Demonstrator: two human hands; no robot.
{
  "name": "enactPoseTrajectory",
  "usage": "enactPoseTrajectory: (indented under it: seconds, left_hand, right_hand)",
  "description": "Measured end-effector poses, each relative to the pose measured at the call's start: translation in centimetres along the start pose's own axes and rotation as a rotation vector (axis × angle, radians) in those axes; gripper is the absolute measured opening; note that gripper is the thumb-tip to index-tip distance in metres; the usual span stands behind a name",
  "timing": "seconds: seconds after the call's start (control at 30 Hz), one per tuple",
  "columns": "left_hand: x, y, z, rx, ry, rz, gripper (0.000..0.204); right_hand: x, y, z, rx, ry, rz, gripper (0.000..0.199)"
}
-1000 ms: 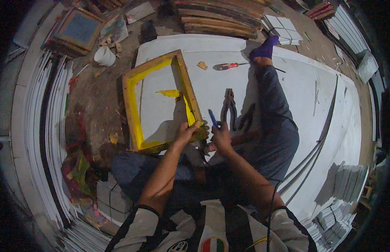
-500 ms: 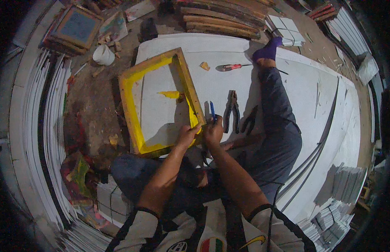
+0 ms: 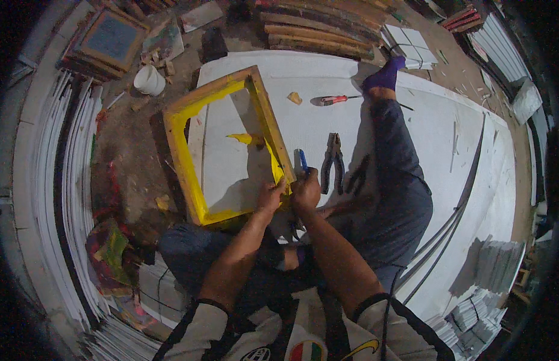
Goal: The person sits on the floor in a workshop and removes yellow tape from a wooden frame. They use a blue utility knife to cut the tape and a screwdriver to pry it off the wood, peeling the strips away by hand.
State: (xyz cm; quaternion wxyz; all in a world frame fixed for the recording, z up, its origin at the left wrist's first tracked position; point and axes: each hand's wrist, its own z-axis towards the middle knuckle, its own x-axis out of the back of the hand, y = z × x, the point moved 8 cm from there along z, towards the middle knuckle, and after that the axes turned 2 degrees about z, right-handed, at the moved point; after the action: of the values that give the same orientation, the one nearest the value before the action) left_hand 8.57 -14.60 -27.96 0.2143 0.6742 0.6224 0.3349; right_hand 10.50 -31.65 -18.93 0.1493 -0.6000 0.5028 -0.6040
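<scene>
Beneath the fingers (image 3: 313, 178), a white board (image 3: 436, 135) covers brown floor (image 3: 135, 150); timber (image 3: 321, 27) lies beyond. Left of them, the wooden frame (image 3: 272, 123) runs lengthwise away, leaning leftward; the left hand (image 3: 271, 197) pinches its near right corner, the right hand (image 3: 307, 192) curls around a blue tool (image 3: 303, 160) pointing away.

Both hands (image 3: 306, 189) at yellow-edged wooden frame (image 3: 272, 120), pliers (image 3: 333, 163) nearby.

Right of the frame (image 3: 270, 114) lie pliers (image 3: 334, 148), the screwdriver (image 3: 332, 100) beyond them.
</scene>
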Motion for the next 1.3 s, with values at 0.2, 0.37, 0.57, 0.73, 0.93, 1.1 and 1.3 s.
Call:
enactPoseTrajectory:
  seconds: [0.2, 0.37, 0.57, 0.73, 0.93, 1.1, 1.3]
  left_hand:
    - [-0.8, 3.9, -1.3, -0.005, 0.079, 0.078, 0.076]
    - [-0.6, 4.6, -1.3, -0.111, -0.010, 0.030, 0.063]
    - [-0.8, 3.3, -1.0, -0.116, -0.204, -0.432, 0.048]
    - [-0.2, 2.9, -0.9, -0.009, -0.165, -0.357, 0.053]
    - [0.4, 4.3, -1.0, -0.159, 0.088, 0.011, 0.068]
    - [-0.4, 2.9, 1.6, -0.205, 0.045, -0.073, 0.067]
    - [0.6, -2.4, 5.6, -0.016, 0.052, -0.588, 0.060]
  right_hand:
    - [-0.2, 1.8, 1.0, -0.001, 0.018, 0.024, 0.028]
    - [0.2, -0.7, 0.1, -0.078, -0.011, 0.018, 0.027]
    - [0.5, -1.1, 0.0, -0.052, -0.026, 0.021, 0.035]
    - [0.1, -1.0, 0.2, -0.085, -0.041, -0.088, 0.045]
    - [-1.1, 0.4, 1.0, 0.059, 0.025, -0.199, 0.048]
    - [-0.7, -1.8, 0.4, -0.006, -0.007, -0.219, 0.045]
    - [-0.3, -1.9, 0.8, -0.058, -0.029, -0.212, 0.045]
